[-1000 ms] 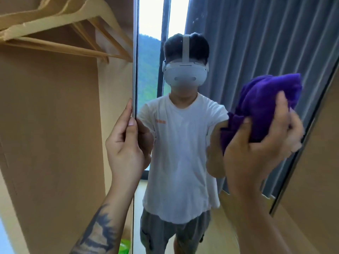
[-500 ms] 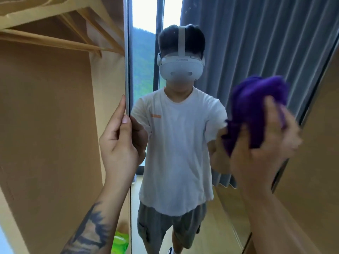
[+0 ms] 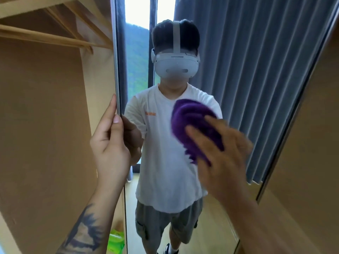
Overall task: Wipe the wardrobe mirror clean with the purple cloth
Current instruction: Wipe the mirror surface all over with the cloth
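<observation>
Purple cloth (image 3: 194, 125) was bunched up against the wardrobe mirror (image 3: 256, 88), about mid-height, over the reflected white T-shirt. Right hand (image 3: 220, 156) pressed it to the glass, fingers spread and curled over the cloth's lower right side; hand and cloth were motion-blurred, so exact finger contact was unclear. Left hand (image 3: 111, 143) gripped the mirror's left edge, thumb on the front face, fingers wrapped behind the panel; forearm was tattooed. The mirror reflected a person in a white headset, grey shorts, grey curtains and a window strip. Left of the mirror was the open wardrobe interior (image 3: 45, 125) with wooden hangers (image 3: 55, 36) up top. A green item (image 3: 115, 242) sat low beside the mirror edge.
</observation>
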